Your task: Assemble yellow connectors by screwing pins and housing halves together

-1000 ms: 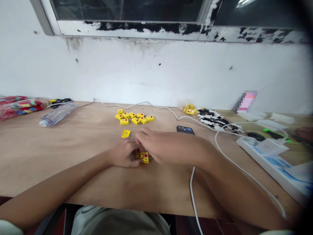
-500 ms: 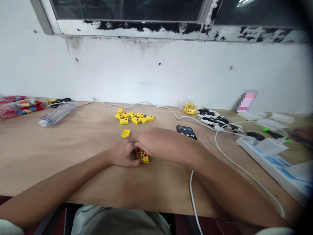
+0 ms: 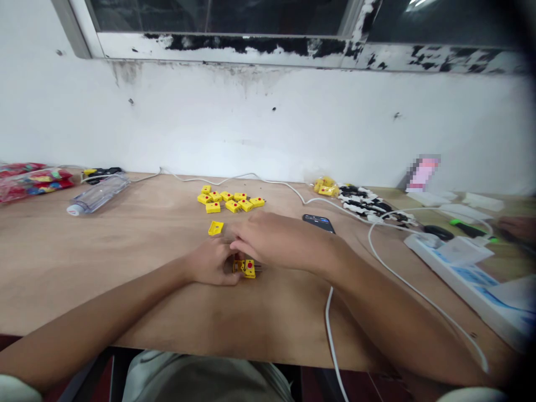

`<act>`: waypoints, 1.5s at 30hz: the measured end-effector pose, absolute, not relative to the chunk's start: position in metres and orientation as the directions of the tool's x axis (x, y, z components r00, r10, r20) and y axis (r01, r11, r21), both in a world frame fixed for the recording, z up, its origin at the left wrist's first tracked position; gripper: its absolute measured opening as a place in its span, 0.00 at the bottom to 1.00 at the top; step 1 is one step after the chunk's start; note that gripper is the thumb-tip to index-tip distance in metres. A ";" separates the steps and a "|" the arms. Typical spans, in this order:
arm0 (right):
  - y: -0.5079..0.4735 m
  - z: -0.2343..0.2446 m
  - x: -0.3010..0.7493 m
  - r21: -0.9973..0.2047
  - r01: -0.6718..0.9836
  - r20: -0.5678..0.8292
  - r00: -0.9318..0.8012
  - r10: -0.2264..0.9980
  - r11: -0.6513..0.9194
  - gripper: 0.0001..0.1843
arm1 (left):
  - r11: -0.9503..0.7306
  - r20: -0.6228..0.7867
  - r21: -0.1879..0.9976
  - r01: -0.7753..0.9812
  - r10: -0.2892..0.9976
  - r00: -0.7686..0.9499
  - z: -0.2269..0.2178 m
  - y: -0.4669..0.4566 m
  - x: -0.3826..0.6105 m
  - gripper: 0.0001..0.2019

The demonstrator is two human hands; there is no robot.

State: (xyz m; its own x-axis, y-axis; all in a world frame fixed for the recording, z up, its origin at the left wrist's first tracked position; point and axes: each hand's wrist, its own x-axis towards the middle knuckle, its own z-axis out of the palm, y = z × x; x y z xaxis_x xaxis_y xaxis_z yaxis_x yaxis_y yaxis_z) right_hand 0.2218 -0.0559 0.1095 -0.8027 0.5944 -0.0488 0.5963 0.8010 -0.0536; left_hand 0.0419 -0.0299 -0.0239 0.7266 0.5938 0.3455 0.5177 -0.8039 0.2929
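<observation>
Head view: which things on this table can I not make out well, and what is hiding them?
- Yellow connector: partly covered by the left hand and right hand.
- Phone screen: too dark and small to read.
- Pink object: blurred into coarse squares by the wall.
- Another person's hand: cut off by the right edge of the view.

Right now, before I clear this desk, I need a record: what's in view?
Connectors: about nine, yellow, clustered mid-table.
Loose connector: one, yellow, just left of the hands.
Red-dotted connector: at least one, yellow, under the hands.
Smartphone: one, black, right of the hands.
Plastic bottle: one, clear, lying at left.
Power strip: one, white, far right.
Wooden table: one, tan, under everything.
Left hand: one, bare, at the red-dotted connector.
Right hand: one, bare, over it.
</observation>
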 end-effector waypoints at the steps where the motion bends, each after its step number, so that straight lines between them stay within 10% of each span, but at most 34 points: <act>1: -0.058 0.111 0.222 -0.036 0.613 -0.067 -0.790 0.610 0.789 0.11 | -0.807 0.352 0.293 0.513 0.590 0.727 -0.025 -0.030 0.042 0.17; 8: -0.071 0.117 0.231 -0.101 0.645 -0.191 -0.760 0.622 0.757 0.09 | -0.809 0.324 0.315 0.496 0.583 0.745 -0.024 -0.029 0.041 0.13; 19: -0.065 0.122 0.225 0.139 0.709 -0.166 -0.672 0.722 0.691 0.19 | -0.807 0.307 0.327 0.492 0.583 0.752 -0.021 -0.030 0.041 0.14; 45: -0.060 0.117 0.232 0.022 0.651 -0.225 -0.736 0.638 0.759 0.14 | -0.807 0.295 0.336 0.485 0.579 0.760 -0.019 -0.030 0.041 0.13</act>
State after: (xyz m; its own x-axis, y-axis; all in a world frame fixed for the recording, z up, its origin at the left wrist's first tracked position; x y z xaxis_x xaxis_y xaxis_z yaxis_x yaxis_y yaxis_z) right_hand 0.2318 -0.0597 0.1168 -0.7364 0.6381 -0.2248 0.6509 0.7588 0.0219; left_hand 0.0409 -0.0298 -0.0193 0.7597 0.5793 0.2953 0.4850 -0.8073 0.3362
